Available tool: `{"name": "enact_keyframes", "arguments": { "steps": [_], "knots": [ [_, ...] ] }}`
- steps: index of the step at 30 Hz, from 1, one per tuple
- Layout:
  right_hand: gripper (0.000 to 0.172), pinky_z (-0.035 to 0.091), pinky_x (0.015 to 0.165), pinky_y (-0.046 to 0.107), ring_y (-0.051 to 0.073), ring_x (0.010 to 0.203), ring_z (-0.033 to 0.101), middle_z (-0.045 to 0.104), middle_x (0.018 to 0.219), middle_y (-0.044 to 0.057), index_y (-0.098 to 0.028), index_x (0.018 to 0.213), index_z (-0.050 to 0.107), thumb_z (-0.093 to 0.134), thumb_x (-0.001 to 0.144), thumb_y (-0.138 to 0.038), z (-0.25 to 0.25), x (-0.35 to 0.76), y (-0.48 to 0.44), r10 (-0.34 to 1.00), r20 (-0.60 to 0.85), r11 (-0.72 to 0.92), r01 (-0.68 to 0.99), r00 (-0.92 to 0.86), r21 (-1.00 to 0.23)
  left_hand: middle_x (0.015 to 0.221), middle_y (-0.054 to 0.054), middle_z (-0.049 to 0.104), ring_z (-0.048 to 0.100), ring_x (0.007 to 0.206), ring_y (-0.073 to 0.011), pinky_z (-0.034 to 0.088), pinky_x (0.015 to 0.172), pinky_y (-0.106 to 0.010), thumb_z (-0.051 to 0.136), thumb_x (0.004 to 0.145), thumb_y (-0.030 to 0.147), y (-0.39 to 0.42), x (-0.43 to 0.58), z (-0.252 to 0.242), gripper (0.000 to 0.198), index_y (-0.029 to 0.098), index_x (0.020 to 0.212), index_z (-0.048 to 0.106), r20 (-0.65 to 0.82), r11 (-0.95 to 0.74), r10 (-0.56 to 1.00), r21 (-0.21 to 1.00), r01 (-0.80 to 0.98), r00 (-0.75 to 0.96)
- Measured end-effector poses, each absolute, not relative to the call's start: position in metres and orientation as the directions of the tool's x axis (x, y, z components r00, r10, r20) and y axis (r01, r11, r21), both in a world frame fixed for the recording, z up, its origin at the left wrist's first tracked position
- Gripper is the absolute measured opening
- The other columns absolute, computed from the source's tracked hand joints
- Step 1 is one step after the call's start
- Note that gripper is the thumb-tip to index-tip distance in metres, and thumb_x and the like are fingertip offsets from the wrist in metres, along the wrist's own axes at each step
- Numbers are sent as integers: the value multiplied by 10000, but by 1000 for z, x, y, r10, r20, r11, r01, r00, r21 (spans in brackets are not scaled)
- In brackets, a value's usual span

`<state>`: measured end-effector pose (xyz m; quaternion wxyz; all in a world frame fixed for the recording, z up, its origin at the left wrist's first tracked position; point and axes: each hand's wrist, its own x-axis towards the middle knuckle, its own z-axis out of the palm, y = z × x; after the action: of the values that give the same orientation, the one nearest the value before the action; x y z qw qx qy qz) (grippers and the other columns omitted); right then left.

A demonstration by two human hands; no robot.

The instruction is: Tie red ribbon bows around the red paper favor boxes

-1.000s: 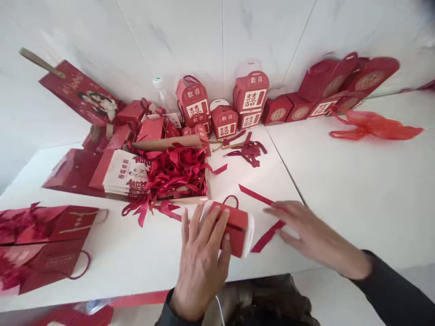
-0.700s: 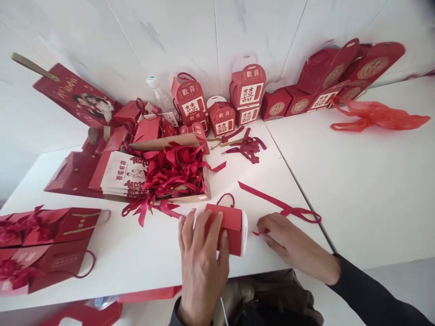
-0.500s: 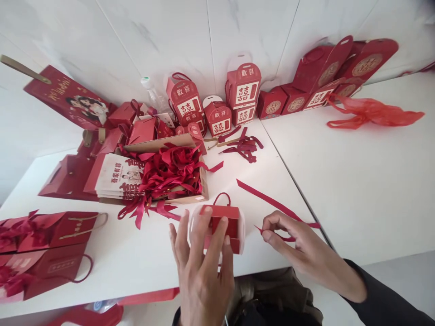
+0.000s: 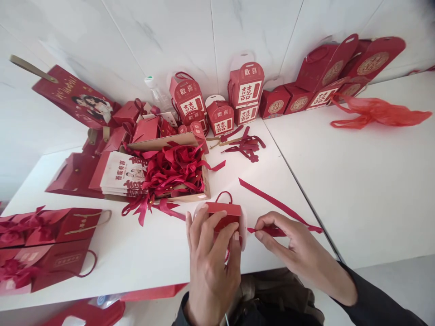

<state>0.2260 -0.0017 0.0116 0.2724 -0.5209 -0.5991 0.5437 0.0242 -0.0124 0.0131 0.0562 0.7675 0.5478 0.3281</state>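
A small red gift box (image 4: 226,208) with white side panels and a red cord handle lies on the white table in front of me. My left hand (image 4: 215,256) rests over it, fingers curled on its top and pressing it down; part of the box is hidden under them. Just to the right, my right hand (image 4: 295,246) pinches one pointed end of a dark red ribbon (image 4: 272,195) between thumb and index finger. That tip is close to the box's right side. The rest of the ribbon loops back across the table, behind the hand.
A cardboard tray (image 4: 205,181) of red ribbon bows and printed cards (image 4: 117,174) stands behind left. Finished-looking red boxes (image 4: 73,226) with bows sit at the left. More boxes (image 4: 249,93) line the wall. A red plastic bag (image 4: 384,111) lies right, beyond a table seam.
My right hand has moved slightly left, bringing the ribbon tip closer to the box. The left hand's fingers have curled more around the box. The view has shifted a little.
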Motion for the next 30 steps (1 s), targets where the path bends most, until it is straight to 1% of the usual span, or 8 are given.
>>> {"name": "enact_keyframes", "arguments": {
  "steps": [4,11,15,17,20,23,26,30],
  "knots": [
    [200,303,458,260,170,750,564,645,929,-30,-292,1024,623,558,1117,-457,11,223,0,926,-227,-122,331,-301,-936,1264,-135,620,413,1415,-365,395,1122,-619,602,949,65,-13,29,13,199,197,1066,695,445,-382,880,454,805,166],
    [174,323,469,251,163,780,602,661,923,-34,-285,1006,636,573,1107,-411,14,215,6,944,-170,-81,299,-284,-951,1237,-115,630,427,1408,-324,235,1224,-592,645,934,93,-13,40,14,135,202,998,693,458,-323,886,496,806,74],
    [192,363,466,243,180,789,622,664,921,-15,-272,1004,647,582,1098,-426,12,213,5,947,-153,-64,299,-283,-952,1219,-89,641,453,1382,-318,278,1192,-611,633,944,104,-11,43,15,136,233,970,666,448,-284,894,532,797,20],
    [184,411,480,239,200,857,648,676,999,4,-278,1061,656,575,1101,-438,11,213,5,948,-155,-63,314,-277,-947,1222,-91,635,452,1385,-312,347,1156,-569,609,956,100,-9,43,15,135,231,965,643,449,-283,894,541,792,13],
    [223,482,498,237,258,1124,618,609,1298,51,-316,1277,625,533,1115,-440,14,212,5,964,-86,9,353,-251,-935,1191,-90,632,479,1359,-278,382,1140,-505,561,973,87,-9,42,14,137,220,972,594,462,-289,887,571,768,-10],
    [257,597,703,289,294,1334,484,494,1458,58,-340,1347,610,529,1116,-419,21,207,6,956,29,134,347,-291,-928,1164,-82,640,507,1326,-245,365,1164,-473,536,974,70,-12,40,17,152,217,988,573,514,-318,857,594,739,-44],
    [156,533,1015,344,264,1350,471,552,1371,25,-328,1118,695,545,1120,-368,30,199,10,934,61,167,276,-353,-947,1163,-76,651,519,1322,-232,332,1198,-478,545,960,52,-14,35,24,174,216,1007,581,578,-368,815,565,739,-36],
    [164,529,928,283,220,1152,611,621,1225,12,-292,1053,650,528,1131,-369,37,195,15,950,26,90,193,-313,-977,1266,-110,666,514,1350,-260,345,1197,-511,545,961,44,-7,13,23,265,179,1184,590,554,-401,830,508,762,68]
  ]
}}
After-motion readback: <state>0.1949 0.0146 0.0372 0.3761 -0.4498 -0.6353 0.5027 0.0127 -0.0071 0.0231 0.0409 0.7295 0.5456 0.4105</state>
